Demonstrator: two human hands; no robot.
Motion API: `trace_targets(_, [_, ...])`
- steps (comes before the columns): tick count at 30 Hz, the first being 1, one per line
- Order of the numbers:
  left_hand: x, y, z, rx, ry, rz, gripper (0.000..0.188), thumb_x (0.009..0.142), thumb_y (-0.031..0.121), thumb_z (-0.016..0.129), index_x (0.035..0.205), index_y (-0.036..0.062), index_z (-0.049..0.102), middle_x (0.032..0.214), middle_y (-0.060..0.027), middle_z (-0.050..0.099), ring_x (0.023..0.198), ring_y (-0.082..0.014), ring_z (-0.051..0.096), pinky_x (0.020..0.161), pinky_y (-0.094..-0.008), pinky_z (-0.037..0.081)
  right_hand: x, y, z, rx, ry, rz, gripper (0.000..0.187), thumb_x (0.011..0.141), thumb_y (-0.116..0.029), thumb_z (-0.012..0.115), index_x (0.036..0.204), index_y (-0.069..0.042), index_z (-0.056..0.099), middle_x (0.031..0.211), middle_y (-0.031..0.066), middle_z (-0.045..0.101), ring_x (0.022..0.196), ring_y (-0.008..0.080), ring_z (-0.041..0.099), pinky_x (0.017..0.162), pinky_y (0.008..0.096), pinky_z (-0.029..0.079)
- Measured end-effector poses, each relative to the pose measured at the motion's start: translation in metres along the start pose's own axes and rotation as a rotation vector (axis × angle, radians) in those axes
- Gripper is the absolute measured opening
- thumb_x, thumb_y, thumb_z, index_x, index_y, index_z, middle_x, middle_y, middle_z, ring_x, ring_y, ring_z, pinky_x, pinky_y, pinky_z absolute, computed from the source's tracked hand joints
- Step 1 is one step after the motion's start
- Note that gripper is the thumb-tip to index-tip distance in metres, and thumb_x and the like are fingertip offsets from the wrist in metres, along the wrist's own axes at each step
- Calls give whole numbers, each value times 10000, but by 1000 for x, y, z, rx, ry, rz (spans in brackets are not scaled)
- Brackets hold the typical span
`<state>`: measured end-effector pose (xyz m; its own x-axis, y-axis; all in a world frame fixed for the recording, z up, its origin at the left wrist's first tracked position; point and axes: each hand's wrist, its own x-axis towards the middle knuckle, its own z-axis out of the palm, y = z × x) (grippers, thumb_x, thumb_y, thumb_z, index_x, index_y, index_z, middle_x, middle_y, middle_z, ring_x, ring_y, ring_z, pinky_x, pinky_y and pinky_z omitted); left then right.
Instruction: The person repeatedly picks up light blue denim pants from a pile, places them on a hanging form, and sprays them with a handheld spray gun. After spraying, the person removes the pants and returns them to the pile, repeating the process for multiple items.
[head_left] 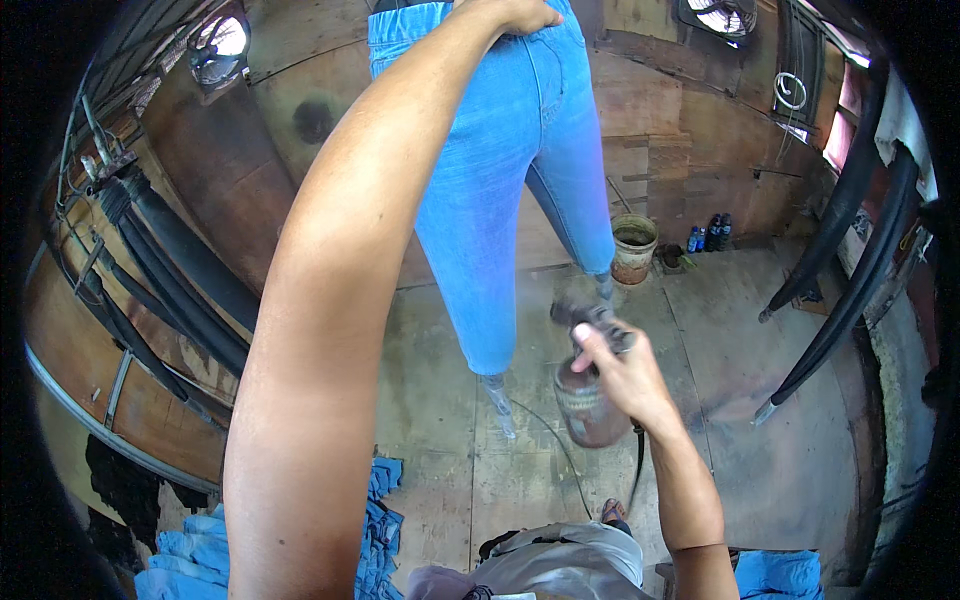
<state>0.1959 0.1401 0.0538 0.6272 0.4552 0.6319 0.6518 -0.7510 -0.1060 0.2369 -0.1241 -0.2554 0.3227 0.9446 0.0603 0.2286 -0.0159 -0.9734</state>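
A pair of light blue jeans (490, 170) hangs upright in front of me, its legs pulled over a leg form whose grey, plastic-wrapped ends (497, 405) show below the hems. My left hand (522, 14) grips the jeans near the waistband at the top edge of the view, with the arm stretched across their left side. Below the jeans, on the right, my right hand (628, 372) is closed round a spray gun (588, 318). A cup of murky liquid (590, 408) hangs under the gun, and a dark hose (640, 465) runs down from it. Gun and fingers are slightly blurred.
Folded blue denim (190, 560) is piled at the lower left, with more denim (780, 575) at the lower right. Thick black tubes (185, 250) hang on the left, and others (850, 290) on the right. A dirty bucket (634, 250) and several bottles (713, 233) stand by the far wall.
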Motion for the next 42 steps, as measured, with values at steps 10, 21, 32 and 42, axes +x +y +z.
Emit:
trace_targets(10, [1, 18, 9, 66, 200, -103, 411, 775, 400, 742, 943, 29, 690, 921, -209, 705, 923, -338, 686, 806, -435, 526, -28, -37, -24, 290, 106, -437, 548, 981, -246, 626, 1414, 57, 482, 820, 66, 676, 673, 85, 566, 669, 262, 489])
trace_targets(21, [-32, 29, -7, -42, 251, -39, 442, 816, 472, 710, 896, 37, 689, 876, -190, 699, 871, -327, 678, 778, -424, 517, -12, 33, -19, -86, -238, 54, 496, 958, -354, 660, 1306, -3, 615, 652, 74, 645, 645, 108, 632, 650, 313, 515])
trace_targets(32, [-74, -5, -40, -122, 476, -245, 568, 906, 545, 620, 1017, -8, 687, 947, -196, 706, 892, -285, 674, 810, -382, 518, -41, 73, -98, -71, 46, 32, 433, 957, -208, 636, 1345, -23, 586, 723, 63, 684, 683, 102, 642, 676, 300, 517])
trace_targets(42, [-88, -3, -64, -114, 332, -426, 1410, 710, 923, 461, 1476, -207, 110, 1404, -457, 376, 1365, -482, 409, 1161, -449, 316, -19, -21, -152, 114, 166, -411, 492, 956, -67, 591, 1439, -28, 502, 1149, 35, 683, 771, 55, 601, 708, 236, 515])
